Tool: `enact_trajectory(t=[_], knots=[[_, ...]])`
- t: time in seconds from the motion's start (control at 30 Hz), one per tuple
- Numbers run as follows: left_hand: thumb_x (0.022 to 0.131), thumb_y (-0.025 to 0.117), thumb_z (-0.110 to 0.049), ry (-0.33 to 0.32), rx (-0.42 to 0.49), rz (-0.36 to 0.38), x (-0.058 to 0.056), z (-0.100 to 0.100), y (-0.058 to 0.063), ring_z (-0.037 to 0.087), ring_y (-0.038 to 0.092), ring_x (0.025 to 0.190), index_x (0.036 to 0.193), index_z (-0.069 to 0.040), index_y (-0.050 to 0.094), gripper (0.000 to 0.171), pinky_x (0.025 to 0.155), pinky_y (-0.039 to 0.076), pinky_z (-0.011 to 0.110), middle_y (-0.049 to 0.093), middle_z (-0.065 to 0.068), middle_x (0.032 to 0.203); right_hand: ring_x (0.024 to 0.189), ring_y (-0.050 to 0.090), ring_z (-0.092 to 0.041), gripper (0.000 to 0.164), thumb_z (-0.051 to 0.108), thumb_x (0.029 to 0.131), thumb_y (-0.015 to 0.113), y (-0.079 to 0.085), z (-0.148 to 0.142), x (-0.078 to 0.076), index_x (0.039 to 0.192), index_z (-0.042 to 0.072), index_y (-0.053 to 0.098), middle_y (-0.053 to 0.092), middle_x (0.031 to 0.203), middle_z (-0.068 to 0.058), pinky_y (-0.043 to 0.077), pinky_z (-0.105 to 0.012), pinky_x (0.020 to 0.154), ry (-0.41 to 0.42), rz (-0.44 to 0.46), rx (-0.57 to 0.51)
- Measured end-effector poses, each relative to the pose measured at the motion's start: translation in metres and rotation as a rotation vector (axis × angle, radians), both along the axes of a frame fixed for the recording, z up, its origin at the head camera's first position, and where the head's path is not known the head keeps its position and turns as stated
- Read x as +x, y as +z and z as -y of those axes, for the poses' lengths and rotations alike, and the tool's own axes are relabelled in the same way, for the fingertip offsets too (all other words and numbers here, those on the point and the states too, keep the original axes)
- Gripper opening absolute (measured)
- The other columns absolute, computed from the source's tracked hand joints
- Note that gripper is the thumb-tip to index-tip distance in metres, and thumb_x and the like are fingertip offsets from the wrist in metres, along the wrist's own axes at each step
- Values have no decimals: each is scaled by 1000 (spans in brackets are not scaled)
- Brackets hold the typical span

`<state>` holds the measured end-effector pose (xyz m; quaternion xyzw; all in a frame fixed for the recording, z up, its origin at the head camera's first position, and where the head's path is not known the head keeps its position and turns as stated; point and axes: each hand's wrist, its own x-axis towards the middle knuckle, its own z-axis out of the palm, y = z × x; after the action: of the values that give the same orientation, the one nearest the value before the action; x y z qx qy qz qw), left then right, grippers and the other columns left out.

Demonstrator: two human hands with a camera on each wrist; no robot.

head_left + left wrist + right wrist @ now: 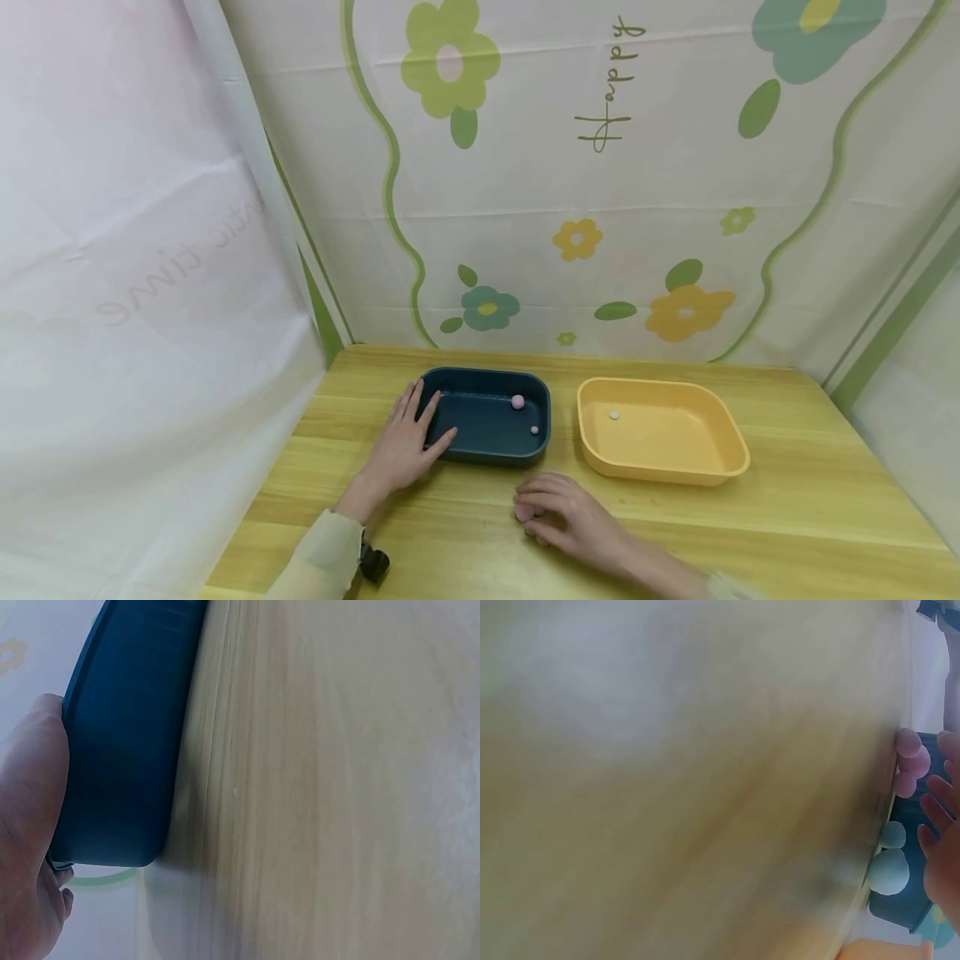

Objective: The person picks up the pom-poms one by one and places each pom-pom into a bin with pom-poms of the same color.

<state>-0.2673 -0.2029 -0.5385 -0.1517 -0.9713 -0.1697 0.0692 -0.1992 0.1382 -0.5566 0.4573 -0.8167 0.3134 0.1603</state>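
Observation:
My left hand (400, 442) lies over the left end of a dark blue tray (480, 457), fingers spread across its rim. In the left wrist view the thumb (34, 772) lies along the rim of that tray. Inside it are a larger pink ball (517, 402) and a smaller pink ball (534, 430). My right hand (573, 521) is bent loosely over a group of small balls on the table, in front of the trays. Pink balls (913, 761) and two pale green balls (889, 871) show below its fingers in the right wrist view.
A yellow tray (663, 475) stands right of the blue one, with a small pale piece (614, 415) in it. Both trays are on a wooden table (450, 533). A flowered cloth (510, 183) hangs behind the table, with more cloth at the sides.

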Motion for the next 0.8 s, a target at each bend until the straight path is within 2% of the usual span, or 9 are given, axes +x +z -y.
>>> enact_trajectory(t=[0.17,0.5,0.8], knots=[[109,55,-63,3,-3,2,0,0,-1,44,14,173,174,-10,33,86,140,20,61,10,23,185,114,75,-18,29,11,92,89,-2,3,-4,120,12,82,81,123,0,66,-41,97,3,20,-8],[110,54,-63,1,1,6,0,1,-2,44,12,173,174,-10,33,87,140,19,62,10,23,185,108,76,-17,17,6,90,89,-6,7,-10,105,14,86,82,113,0,65,-41,95,78,-31,-26],[109,55,-64,3,3,6,0,1,-1,43,11,173,174,-9,32,88,140,19,61,9,22,185,108,76,-15,16,9,92,88,-8,5,-11,106,16,85,82,113,4,65,-40,96,35,26,-10]])
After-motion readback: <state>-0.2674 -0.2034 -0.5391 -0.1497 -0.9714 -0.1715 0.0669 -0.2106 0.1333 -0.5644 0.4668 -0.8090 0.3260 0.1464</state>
